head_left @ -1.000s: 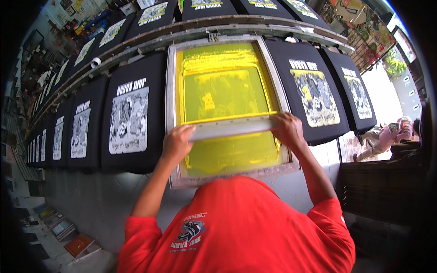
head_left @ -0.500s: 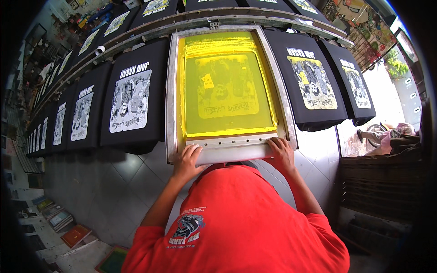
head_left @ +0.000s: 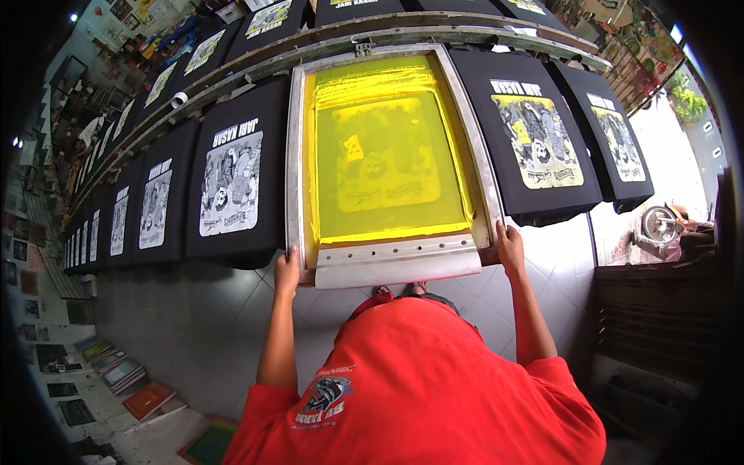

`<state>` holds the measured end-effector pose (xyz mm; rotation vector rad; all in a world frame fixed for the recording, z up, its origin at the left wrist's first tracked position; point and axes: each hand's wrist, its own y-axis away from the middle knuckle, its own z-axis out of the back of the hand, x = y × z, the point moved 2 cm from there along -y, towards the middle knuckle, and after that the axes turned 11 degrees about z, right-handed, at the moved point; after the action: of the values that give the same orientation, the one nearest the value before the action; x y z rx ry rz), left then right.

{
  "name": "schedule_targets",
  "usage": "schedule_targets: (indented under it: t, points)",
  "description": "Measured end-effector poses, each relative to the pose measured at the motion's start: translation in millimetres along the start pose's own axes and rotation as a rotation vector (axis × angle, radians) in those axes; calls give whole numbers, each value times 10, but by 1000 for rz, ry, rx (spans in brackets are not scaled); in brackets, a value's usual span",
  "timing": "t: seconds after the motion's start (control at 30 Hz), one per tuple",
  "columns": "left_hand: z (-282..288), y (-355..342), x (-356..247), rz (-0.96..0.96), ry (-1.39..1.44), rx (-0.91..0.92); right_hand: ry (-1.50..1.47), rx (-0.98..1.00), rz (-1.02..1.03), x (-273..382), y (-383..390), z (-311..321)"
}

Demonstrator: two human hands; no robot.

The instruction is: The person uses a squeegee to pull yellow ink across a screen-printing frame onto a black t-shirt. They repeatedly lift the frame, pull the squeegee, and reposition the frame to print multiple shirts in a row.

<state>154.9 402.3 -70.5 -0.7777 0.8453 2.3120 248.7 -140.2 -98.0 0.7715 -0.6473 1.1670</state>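
With both arms stretched forward, my left hand (head_left: 286, 267) and right hand (head_left: 509, 246) clamp the near corners of the yellow-meshed printing screen (head_left: 385, 159), which lies flat between printed black shirts (head_left: 231, 178) on the long table.

My left hand (head_left: 287, 267) and right hand (head_left: 509, 246) grip the near corners of the yellow-meshed printing screen (head_left: 387, 163), its squeegee (head_left: 397, 262) between them; printed black T-shirts (head_left: 232, 182) flank it.
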Motion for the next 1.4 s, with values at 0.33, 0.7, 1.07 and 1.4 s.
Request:
schedule_targets:
  t: [0.33, 0.7, 1.07, 1.4]
  points:
    - [287, 46, -139, -96, -82, -69, 81, -197, 103, 398, 159, 131]
    - [1616, -507, 561, -172, -66, -27, 112, -379, 141, 954, 1431, -891]
    - [3824, -1583, 2018, -134, 58, -174, 37, -246, 137, 2539, 2467, -3023]
    - [4017, -1801, 2393, -56, -28, -264, 65, -208, 170, 2747, 2411, -3553]
